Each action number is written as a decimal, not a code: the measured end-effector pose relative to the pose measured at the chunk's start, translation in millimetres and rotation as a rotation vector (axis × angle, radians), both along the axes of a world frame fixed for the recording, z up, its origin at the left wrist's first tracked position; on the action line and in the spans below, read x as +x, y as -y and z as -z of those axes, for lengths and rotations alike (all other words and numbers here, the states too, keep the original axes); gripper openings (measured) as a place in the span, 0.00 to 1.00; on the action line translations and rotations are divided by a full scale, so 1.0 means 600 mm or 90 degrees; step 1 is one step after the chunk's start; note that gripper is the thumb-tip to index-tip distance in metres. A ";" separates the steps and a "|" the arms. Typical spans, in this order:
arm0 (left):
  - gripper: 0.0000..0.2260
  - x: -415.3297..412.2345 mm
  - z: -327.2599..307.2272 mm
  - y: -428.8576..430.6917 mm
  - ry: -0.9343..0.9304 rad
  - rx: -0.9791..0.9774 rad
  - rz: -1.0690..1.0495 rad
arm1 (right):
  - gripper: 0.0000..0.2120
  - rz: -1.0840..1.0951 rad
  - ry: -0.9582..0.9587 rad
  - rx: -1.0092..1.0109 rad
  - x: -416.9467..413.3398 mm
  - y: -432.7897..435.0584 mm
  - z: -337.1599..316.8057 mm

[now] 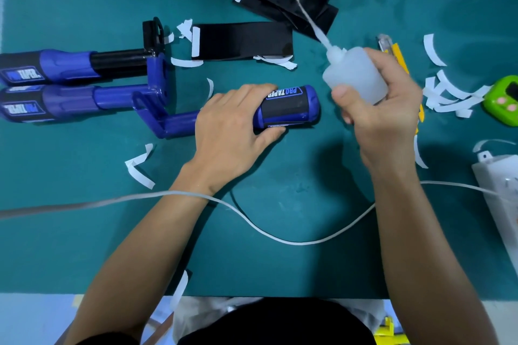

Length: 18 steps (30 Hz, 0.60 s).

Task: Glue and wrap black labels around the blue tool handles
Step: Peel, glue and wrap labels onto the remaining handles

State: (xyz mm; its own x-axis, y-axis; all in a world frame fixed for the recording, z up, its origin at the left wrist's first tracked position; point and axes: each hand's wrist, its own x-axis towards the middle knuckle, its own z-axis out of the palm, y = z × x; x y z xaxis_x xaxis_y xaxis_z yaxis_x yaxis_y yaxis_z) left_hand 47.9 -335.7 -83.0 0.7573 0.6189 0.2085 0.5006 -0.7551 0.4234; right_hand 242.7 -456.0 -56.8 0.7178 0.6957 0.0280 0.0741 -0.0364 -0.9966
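Handle (288,108): axis left-right, gripped by my left hand (232,117); right hand (384,112), just beside, clasps bottle (354,75), nozzle pointing away.

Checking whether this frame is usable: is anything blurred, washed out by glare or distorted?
Head view: the right hand and glue bottle are motion-blurred, and the nozzle is smeared. The left hand and blue handle are sharp, with readable print. There is a mild sheen on the flat black label. The light is even and the shadows soft. Wide-angle bending shows toward the edges.
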 end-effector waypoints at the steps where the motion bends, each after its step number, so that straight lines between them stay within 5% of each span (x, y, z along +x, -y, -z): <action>1: 0.24 0.000 0.000 -0.001 0.003 -0.001 0.002 | 0.20 -0.019 -0.061 0.007 0.001 0.001 -0.003; 6: 0.23 0.002 -0.001 -0.001 0.011 0.004 -0.004 | 0.18 -0.085 -0.284 0.046 0.012 0.009 -0.013; 14: 0.30 0.000 -0.003 0.004 -0.004 -0.011 -0.029 | 0.13 0.005 -0.558 0.156 0.007 0.005 -0.016; 18: 0.26 0.002 -0.005 0.005 0.020 -0.018 -0.044 | 0.12 0.026 -0.669 0.146 0.013 0.003 -0.019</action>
State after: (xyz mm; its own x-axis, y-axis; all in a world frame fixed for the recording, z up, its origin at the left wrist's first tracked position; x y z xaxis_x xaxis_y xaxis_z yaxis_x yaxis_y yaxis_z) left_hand 49.2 -338.4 -79.8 0.7061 0.6751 0.2138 0.5367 -0.7071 0.4603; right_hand 250.4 -457.9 -45.5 0.4815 0.7268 -0.4899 -0.8201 0.1764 -0.5443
